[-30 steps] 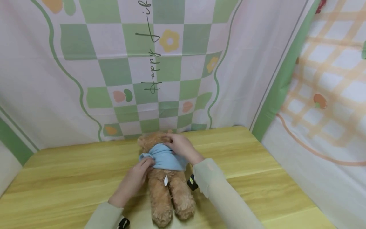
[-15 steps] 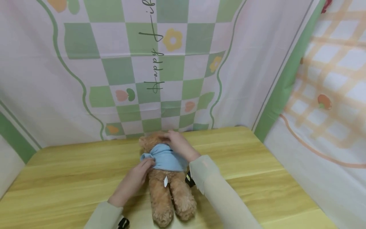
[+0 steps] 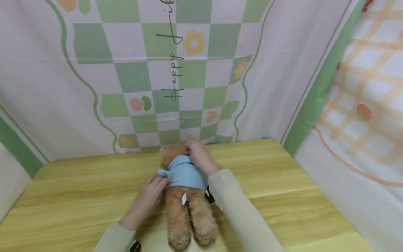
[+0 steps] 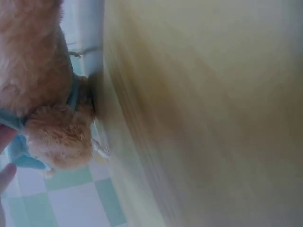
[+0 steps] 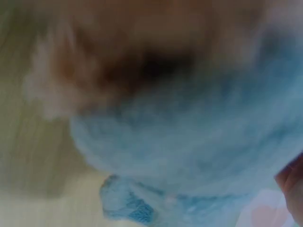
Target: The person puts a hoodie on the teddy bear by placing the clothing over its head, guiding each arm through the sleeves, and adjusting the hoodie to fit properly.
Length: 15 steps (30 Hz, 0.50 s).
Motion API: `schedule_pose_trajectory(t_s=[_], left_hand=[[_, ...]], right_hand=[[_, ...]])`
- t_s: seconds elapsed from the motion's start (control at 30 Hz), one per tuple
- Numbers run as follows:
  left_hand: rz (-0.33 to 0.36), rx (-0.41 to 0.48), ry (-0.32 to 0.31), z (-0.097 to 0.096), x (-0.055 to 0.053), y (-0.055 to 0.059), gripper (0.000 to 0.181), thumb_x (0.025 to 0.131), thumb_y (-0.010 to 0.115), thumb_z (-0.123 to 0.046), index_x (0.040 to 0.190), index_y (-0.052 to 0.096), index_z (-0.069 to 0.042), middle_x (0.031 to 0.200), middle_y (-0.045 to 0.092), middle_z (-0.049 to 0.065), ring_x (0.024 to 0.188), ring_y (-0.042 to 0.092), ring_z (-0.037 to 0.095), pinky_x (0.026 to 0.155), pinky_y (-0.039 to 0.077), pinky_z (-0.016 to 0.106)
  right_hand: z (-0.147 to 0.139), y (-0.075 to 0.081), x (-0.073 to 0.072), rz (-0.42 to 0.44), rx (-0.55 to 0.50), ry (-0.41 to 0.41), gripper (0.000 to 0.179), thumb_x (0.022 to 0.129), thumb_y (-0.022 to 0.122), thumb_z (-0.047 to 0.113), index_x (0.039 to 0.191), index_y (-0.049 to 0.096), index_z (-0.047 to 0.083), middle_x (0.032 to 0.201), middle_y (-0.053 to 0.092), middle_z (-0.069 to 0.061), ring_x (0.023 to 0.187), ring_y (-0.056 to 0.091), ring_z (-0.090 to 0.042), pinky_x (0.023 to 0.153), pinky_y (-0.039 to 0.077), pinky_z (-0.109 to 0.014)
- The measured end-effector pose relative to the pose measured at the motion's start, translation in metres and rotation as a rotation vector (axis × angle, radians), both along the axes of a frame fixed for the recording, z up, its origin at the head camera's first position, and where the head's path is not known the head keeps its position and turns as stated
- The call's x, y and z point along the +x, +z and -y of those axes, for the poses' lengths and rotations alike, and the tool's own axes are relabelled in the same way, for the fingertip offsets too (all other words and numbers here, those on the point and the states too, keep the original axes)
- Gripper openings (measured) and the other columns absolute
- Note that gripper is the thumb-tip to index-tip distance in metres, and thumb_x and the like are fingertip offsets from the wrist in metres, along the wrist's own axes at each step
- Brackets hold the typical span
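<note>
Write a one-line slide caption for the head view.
Dressed in a blue shirt, a brown plush toy lies on a wood-patterned table, left hand at its side, right hand near its head.

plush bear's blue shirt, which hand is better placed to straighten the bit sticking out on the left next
Likely the left hand: it holds the blue shirt beside that jutting bit. The right hand is farther off, up by the bear's head, toward the shirt's other side.

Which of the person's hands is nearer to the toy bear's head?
Right. The right hand is at the right edge of the head, by the top of the blue shirt; the left hand is lower, at the shirt's left side.
</note>
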<state>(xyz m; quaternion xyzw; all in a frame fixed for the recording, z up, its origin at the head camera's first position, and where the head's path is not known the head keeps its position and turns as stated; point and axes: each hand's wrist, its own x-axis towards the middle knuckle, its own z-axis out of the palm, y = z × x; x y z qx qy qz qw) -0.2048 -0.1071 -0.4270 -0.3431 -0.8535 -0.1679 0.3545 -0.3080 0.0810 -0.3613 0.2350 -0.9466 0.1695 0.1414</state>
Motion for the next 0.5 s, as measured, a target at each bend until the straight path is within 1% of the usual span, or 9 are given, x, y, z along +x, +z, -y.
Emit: schedule_pose_trajectory(t_s=[0.07, 0.13, 0.2, 0.27, 0.33, 0.37, 0.4, 0.47, 0.5], left_hand=[[-0.015, -0.027, 0.018, 0.002, 0.003, 0.001, 0.008, 0.090, 0.058, -0.005, 0.098, 0.061, -0.007, 0.093, 0.065, 0.002, 0.092, 0.064, 0.017, 0.095, 0.052, 0.043], [0.008, -0.044, 0.019, 0.004, 0.005, 0.002, 0.011, 0.089, 0.061, -0.003, 0.099, 0.061, -0.008, 0.093, 0.065, 0.002, 0.093, 0.064, 0.016, 0.096, 0.051, 0.044], [0.031, -0.065, 0.016, 0.006, 0.007, 0.003, 0.033, 0.073, 0.073, 0.006, 0.100, 0.061, -0.008, 0.095, 0.066, 0.002, 0.094, 0.064, 0.017, 0.095, 0.051, 0.044], [0.040, -0.083, 0.009, 0.008, 0.009, 0.002, 0.038, 0.069, 0.076, 0.007, 0.100, 0.060, -0.008, 0.095, 0.066, 0.002, 0.093, 0.065, 0.016, 0.094, 0.051, 0.043], [0.045, -0.101, 0.005, 0.009, 0.011, 0.002, 0.037, 0.069, 0.077, 0.005, 0.100, 0.060, -0.008, 0.094, 0.067, 0.001, 0.091, 0.065, 0.015, 0.091, 0.052, 0.039], [0.051, -0.108, 0.002, 0.010, 0.012, 0.002, 0.034, 0.071, 0.076, 0.003, 0.100, 0.060, -0.008, 0.093, 0.067, 0.001, 0.089, 0.065, 0.014, 0.089, 0.052, 0.038], [0.056, -0.113, -0.003, 0.010, 0.013, 0.002, 0.025, 0.079, 0.072, -0.001, 0.099, 0.060, -0.009, 0.093, 0.067, 0.000, 0.088, 0.065, 0.013, 0.087, 0.052, 0.036], [0.057, -0.114, -0.012, 0.012, 0.016, 0.001, 0.006, 0.095, 0.056, -0.012, 0.098, 0.060, -0.010, 0.091, 0.066, -0.001, 0.084, 0.065, 0.011, 0.083, 0.053, 0.034], [0.054, -0.109, -0.016, 0.013, 0.017, 0.000, 0.016, 0.101, 0.046, -0.018, 0.097, 0.060, -0.010, 0.090, 0.066, -0.002, 0.083, 0.065, 0.010, 0.081, 0.053, 0.033]], right_hand=[[-0.002, 0.000, 0.001, 0.017, -0.024, -0.033, 0.012, 0.090, 0.061, 0.006, 0.080, 0.066, 0.009, 0.086, 0.067, -0.006, 0.084, 0.066, -0.023, 0.075, 0.054, -0.035], [-0.003, -0.001, 0.001, 0.030, -0.039, -0.075, 0.013, 0.091, 0.060, 0.005, 0.080, 0.065, 0.009, 0.085, 0.066, -0.006, 0.081, 0.065, -0.023, 0.072, 0.054, -0.035], [-0.005, -0.002, 0.000, 0.041, -0.043, -0.119, 0.014, 0.091, 0.059, 0.006, 0.079, 0.064, 0.010, 0.084, 0.065, -0.006, 0.078, 0.064, -0.023, 0.070, 0.053, -0.035], [-0.006, -0.003, -0.002, 0.056, -0.051, -0.163, 0.015, 0.091, 0.059, 0.006, 0.078, 0.062, 0.011, 0.083, 0.065, -0.005, 0.074, 0.063, -0.023, 0.067, 0.052, -0.035], [-0.007, -0.005, -0.003, 0.055, -0.061, -0.188, 0.015, 0.090, 0.059, 0.005, 0.077, 0.062, 0.011, 0.082, 0.064, -0.005, 0.072, 0.061, -0.023, 0.065, 0.051, -0.035], [-0.008, -0.006, -0.003, 0.053, -0.064, -0.195, 0.014, 0.090, 0.060, 0.005, 0.077, 0.062, 0.011, 0.082, 0.064, -0.005, 0.073, 0.062, -0.022, 0.066, 0.051, -0.035], [-0.008, -0.006, -0.003, 0.053, -0.067, -0.201, 0.014, 0.090, 0.060, 0.006, 0.077, 0.063, 0.011, 0.082, 0.064, -0.005, 0.073, 0.062, -0.023, 0.066, 0.051, -0.035], [-0.007, -0.007, -0.003, 0.054, -0.068, -0.213, 0.012, 0.089, 0.061, 0.005, 0.079, 0.064, 0.011, 0.083, 0.065, -0.005, 0.074, 0.063, -0.023, 0.067, 0.052, -0.036], [-0.006, -0.007, -0.004, 0.052, -0.069, -0.218, 0.011, 0.089, 0.061, 0.005, 0.079, 0.064, 0.011, 0.083, 0.065, -0.005, 0.075, 0.063, -0.024, 0.068, 0.052, -0.036]])
